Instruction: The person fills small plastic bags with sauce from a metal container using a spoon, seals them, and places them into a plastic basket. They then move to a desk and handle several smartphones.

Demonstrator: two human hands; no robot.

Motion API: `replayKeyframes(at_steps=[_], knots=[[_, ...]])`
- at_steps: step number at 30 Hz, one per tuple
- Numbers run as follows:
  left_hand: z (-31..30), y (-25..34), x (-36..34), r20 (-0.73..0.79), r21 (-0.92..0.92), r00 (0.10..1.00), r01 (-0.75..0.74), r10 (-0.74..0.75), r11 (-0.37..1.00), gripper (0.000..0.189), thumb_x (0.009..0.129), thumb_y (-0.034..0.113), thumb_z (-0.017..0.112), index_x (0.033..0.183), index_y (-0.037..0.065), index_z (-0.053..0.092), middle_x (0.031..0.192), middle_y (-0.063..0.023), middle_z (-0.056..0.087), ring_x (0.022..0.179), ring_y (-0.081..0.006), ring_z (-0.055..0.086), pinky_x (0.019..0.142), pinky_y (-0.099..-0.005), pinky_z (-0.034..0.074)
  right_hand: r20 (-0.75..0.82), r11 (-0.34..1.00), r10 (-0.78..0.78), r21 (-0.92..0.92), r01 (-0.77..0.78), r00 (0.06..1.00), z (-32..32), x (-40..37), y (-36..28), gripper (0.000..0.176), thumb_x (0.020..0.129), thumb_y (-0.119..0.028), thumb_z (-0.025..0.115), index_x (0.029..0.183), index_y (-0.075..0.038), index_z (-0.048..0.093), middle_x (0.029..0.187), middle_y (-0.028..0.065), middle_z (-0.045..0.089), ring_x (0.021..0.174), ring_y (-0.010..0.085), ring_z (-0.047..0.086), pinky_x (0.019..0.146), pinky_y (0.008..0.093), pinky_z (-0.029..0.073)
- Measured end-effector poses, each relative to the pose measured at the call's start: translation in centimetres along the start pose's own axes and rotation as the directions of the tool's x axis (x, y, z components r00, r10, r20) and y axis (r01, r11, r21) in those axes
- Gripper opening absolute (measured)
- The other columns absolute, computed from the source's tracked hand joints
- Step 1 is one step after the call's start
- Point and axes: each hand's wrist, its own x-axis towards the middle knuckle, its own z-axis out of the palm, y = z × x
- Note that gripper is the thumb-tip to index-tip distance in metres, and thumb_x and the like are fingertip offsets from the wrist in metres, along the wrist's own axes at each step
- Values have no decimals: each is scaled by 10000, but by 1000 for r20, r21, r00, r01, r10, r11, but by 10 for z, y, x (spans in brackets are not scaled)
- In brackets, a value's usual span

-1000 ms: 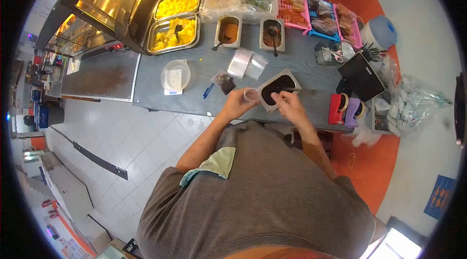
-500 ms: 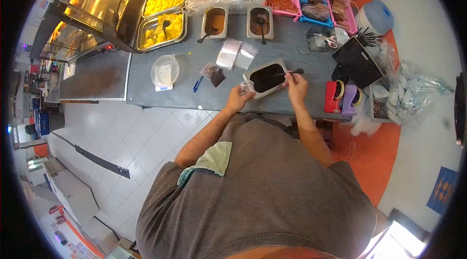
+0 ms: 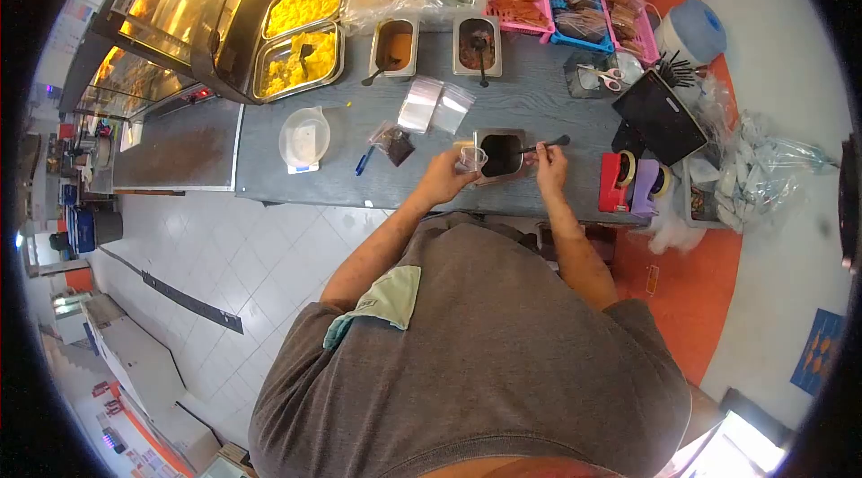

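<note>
My left hand [image 3: 442, 179] is closed on a small clear plastic bag [image 3: 470, 157], its mouth facing the metal container [image 3: 523, 134] of dark sauce. That container stands between my hands near the counter's front edge and appears tilted. In my right hand [image 3: 550, 170] is the dark handle of a spoon [image 3: 558, 141]; the spoon's other end points left over the container. Behind my left hand lie a filled bag of dark contents [image 3: 395, 146], a blue pen [image 3: 364, 161] and flat clear bags [image 3: 437, 105].
Two metal containers with spoons, one of orange sauce [image 3: 400, 45], stand farther back. Trays of yellow food [image 3: 310, 52] sit beside a lit display case [image 3: 166, 25]. A clear round tub [image 3: 303, 139] is at left; a red tape dispenser [image 3: 614, 184] and black screen [image 3: 660, 116] stand right.
The metal container between my hands has turned and tipped, showing a narrower opening. The spoon in my right hand has moved slightly right, and the bag in my left hand has shifted right.
</note>
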Motion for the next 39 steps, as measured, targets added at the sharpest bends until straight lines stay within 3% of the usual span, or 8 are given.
replayKeyframes(at_steps=[7,11,14,23,25,32,34,39], knots=[[-4,-23,-7,-87,-67,987,130,-136,989,336,796,136,718,1055,-50,610,936,-136,675,809,-182,657,745,-327,538,-175,843,376,471,-258,910,-3,-3,15,125,911,-59,553,891,32,469,812,165,589,727,271,657,656,376,577],[-7,-50,-19,-131,-67,981,137,-144,988,308,782,122,705,1029,-44,628,845,-140,688,765,-178,671,671,-331,537,-146,799,385,548,-249,912,-1,-5,2,121,907,-57,555,882,22,467,822,150,577,741,261,647,677,368,573],[-1,-83,-23,-134,-421,954,189,-267,887,289,774,121,716,994,-51,640,840,-125,692,708,-151,664,599,-307,541,-96,796,369,546,-261,924,1,-2,-7,133,895,-64,575,877,12,468,825,132,565,751,254,638,697,359,570],[-35,-23,-9,-185,102,970,182,-161,978,241,751,117,749,936,-17,669,769,-117,697,622,-171,673,550,-295,530,-48,775,357,573,-267,933,15,-4,-54,134,889,-89,593,854,-11,490,814,110,578,755,230,638,689,326,560],[-31,-19,0,-155,260,986,101,-61,960,244,751,119,746,937,-16,664,745,-131,695,634,-187,677,561,-312,510,-28,802,270,560,-208,963,19,-8,-76,132,891,-95,600,858,-16,501,806,96,580,749,220,637,685,319,555],[-10,4,19,-45,98,999,1,3,995,262,729,144,748,923,-7,659,729,-146,668,601,-192,636,589,-325,487,-73,945,-18,325,41,997,37,-32,-145,113,924,-98,561,873,-6,519,793,87,596,719,180,632,670,305,540],[-2,-3,23,-46,-104,999,1,-6,995,242,749,127,740,936,-6,662,719,-98,672,614,-140,613,580,-306,482,-52,945,-304,115,308,951,42,-43,-160,102,933,-72,541,934,29,522,850,114,627,722,171,642,667,296,535],[0,6,25,2,-168,1000,17,-17,986,258,806,94,711,1012,-40,634,909,-83,674,728,-99,616,609,-245,493,152,730,-631,-218,648,761,41,-69,-174,81,893,10,570,954,59,548,916,164,662,782,193,681,646,259,528]])
